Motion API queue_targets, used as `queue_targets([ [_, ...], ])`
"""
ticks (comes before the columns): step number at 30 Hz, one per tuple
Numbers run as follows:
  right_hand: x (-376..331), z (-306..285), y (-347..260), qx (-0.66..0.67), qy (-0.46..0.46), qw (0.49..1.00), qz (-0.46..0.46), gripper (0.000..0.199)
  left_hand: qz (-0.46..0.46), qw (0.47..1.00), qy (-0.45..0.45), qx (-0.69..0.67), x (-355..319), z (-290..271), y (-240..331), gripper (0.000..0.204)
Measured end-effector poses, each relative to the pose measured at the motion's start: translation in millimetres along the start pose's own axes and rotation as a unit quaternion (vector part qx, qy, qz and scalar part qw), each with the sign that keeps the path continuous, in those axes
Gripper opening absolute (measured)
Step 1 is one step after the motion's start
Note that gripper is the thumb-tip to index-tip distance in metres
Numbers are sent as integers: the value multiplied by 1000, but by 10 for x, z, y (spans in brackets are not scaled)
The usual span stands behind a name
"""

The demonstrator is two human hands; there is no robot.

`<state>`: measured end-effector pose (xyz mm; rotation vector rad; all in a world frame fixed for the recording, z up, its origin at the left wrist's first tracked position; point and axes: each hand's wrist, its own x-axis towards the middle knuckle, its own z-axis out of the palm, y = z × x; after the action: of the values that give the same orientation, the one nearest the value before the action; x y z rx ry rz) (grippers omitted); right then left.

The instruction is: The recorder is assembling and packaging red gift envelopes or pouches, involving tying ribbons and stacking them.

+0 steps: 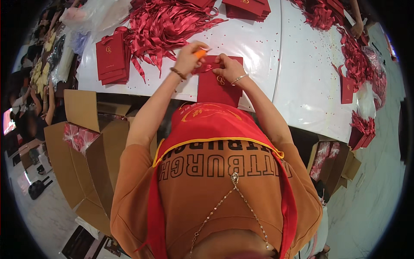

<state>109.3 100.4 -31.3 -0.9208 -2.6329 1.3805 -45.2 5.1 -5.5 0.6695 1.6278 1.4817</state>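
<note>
- Nearest is a red cloth apron with yellow trim, worn over an orange shirt.
- Below the near edge of the white, smooth-covered surface, toward its left, stands an open brown cardboard box, with red packets in clear plastic in it.
- At the middle of the near edge lies a flat, dark red rectangular bag with a gold emblem; its lower end reaches the apron.
- Over the upper part of this bag, the left hand has its grip closed around a small orange tool.
- The right hand is just beside it; its grip is pinched, thumb against fingers, on a shiny red ribbon.
- Toward the left edge lies a stack of similar red bags.
- Beyond it, a big tangled heap of glossy red ribbons spreads toward the far edge.
- Right of the heap, farther from the hands, is another stack of red bags.
- Tiny specks are scattered over the right part of the surface.
</note>
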Motion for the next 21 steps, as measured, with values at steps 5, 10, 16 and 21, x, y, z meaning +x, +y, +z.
queue_targets([
  [5, -74, -114, 18, -21, -28, 999, -25, 35, -120, 977, -150, 97, 90, 173, -243, 15],
  [10, -406, -313, 50, -252, 125, 958, -65, 34, -49, 978, -144, 142, 46, 212, -149, 11],
  [16, -487, -262, 177, -34, 112, 992, 50, 33, 26, 987, -90, 132, -42, 322, -155, 12],
  [21, -447, -246, 280, 4, 109, 992, 58, 35, -56, 989, -99, 93, -268, 452, -161, 9],
])
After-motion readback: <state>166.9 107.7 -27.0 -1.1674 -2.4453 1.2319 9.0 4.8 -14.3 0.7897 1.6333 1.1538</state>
